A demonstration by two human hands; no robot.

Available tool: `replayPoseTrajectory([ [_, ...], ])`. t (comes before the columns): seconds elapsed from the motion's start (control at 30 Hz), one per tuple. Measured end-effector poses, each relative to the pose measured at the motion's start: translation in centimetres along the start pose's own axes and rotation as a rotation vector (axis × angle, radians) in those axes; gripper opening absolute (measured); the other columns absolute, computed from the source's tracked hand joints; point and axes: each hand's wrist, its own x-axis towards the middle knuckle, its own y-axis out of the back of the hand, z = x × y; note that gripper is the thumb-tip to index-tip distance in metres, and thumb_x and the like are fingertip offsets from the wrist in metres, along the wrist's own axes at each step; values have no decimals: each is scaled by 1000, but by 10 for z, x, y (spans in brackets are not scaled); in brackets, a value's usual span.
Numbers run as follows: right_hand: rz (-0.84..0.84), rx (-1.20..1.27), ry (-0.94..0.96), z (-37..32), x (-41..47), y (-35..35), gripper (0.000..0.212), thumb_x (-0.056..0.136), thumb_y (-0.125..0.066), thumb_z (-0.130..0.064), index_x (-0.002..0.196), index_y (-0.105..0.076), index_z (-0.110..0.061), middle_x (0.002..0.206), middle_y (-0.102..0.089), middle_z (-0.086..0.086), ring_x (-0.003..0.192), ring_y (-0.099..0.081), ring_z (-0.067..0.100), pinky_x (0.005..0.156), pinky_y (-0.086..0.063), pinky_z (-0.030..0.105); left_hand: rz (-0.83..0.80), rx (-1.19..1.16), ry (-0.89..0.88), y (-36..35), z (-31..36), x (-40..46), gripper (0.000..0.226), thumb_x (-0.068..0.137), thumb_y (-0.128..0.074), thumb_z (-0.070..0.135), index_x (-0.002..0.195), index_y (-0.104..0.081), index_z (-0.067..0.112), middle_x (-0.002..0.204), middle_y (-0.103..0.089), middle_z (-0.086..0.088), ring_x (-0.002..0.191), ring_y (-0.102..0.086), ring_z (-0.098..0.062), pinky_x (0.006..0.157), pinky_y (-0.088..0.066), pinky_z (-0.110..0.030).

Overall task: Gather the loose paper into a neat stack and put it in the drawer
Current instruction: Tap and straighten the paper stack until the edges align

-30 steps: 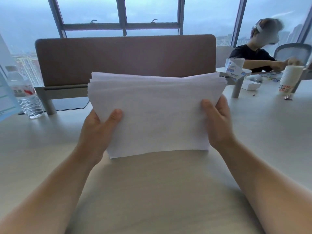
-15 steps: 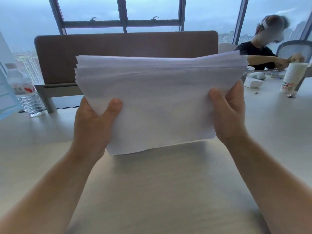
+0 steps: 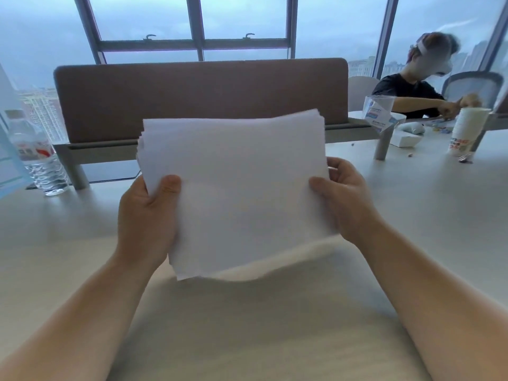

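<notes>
Desk (image 3: 82,243): pale surface, a brown divider panel (image 3: 200,97) across its far side.
Paper stack (image 3: 236,188): held upright above the desk, edges uneven at the upper left.
Left hand (image 3: 147,215): grips the stack's left edge, thumb in front.
Right hand (image 3: 343,199): grips the right edge, thumb in front.
Water bottle (image 3: 38,158): far left.

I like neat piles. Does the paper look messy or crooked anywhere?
A little. The paper stack, held between the left hand and right hand, is tilted, and its sheet edges fan out unevenly at the upper left corner. Nothing looks torn or spilled.
</notes>
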Motion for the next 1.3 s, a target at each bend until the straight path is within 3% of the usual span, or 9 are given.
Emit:
replayPoseTrajectory([
  [0.2, -194, 570, -415, -7, -4, -6, 35, 84, -64, -13, 120, -64, -14, 114, -67, 9, 97, -68, 23, 91, -57, 37, 194, -329, 188, -21, 5, -10, 14, 104, -60, 24, 95, -69, 30, 88, -77, 23, 83, -73, 0, 85, -59, -34],
  [0.3, -367, 483, -447, -5, -24, -32, 37, 90, -63, -11, 127, -65, -12, 120, -72, 11, 95, -72, 24, 87, -60, 42, -31, -471, 238, -33, 11, -21, 24, 107, -53, 12, 106, -67, 32, 101, -79, 16, 95, -75, -6, 82, -61, -31],
  [0.47, 45, 117, -261, 7, -24, -42, 49, 79, -68, -8, 120, -64, -33, 113, -76, 3, 105, -72, 31, 90, -60, 49, -465, -459, 249, -25, 11, -24, 54, 93, -51, -17, 125, -65, 25, 109, -79, 3, 100, -75, -17, 84, -62, -29],
  [0.57, 182, -84, -108, 2, -18, -29, 41, 70, -63, -19, 100, -64, -48, 99, -77, -8, 97, -73, 22, 92, -59, 54, -574, -598, 366, -13, 9, -12, 48, 84, -54, 9, 131, -62, 14, 120, -73, -8, 100, -71, -25, 87, -60, -43],
  [0.7, 212, -297, 82, -22, -26, -25, 24, 84, -62, -18, 101, -64, -35, 95, -74, -12, 88, -70, 13, 85, -59, 41, -439, -312, 306, -15, 6, -10, 14, 99, -63, 23, 112, -64, 19, 94, -76, 3, 74, -70, -16, 55, -53, -27],
  [0.87, 154, -306, 332, -34, -38, -32, 21, 93, -59, -13, 102, -59, -33, 93, -68, -17, 85, -65, 8, 76, -54, 32, -400, -39, 31, -21, -1, -23, 23, 105, -61, 25, 109, -64, 48, 108, -77, 19, 100, -74, -6, 85, -57, -36],
  [0.97, 143, -247, 401, -43, -41, -32, 23, 93, -55, -18, 99, -55, -40, 92, -65, -19, 87, -63, 10, 77, -53, 35, -417, -31, -28, -19, 2, -21, 16, 100, -60, 43, 110, -62, 56, 112, -75, 22, 103, -71, -2, 88, -57, -37],
  [1.1, 131, -191, 394, -41, -38, -31, 28, 97, -55, -18, 109, -52, -44, 100, -63, -30, 95, -62, 0, 82, -53, 27, -207, -34, -47, -16, -1, -9, 12, 93, -53, 55, 100, -59, 48, 95, -70, 25, 87, -64, -1, 84, -53, -42],
  [1.3, 96, -243, 424, -30, -42, -35, 27, 97, -57, -20, 112, -49, -41, 101, -60, -37, 95, -58, -10, 81, -46, 16, -255, 82, -139, -20, 2, -22, 13, 110, -47, 31, 110, -57, 40, 99, -65, 41, 93, -58, 21, 76, -42, -4],
])
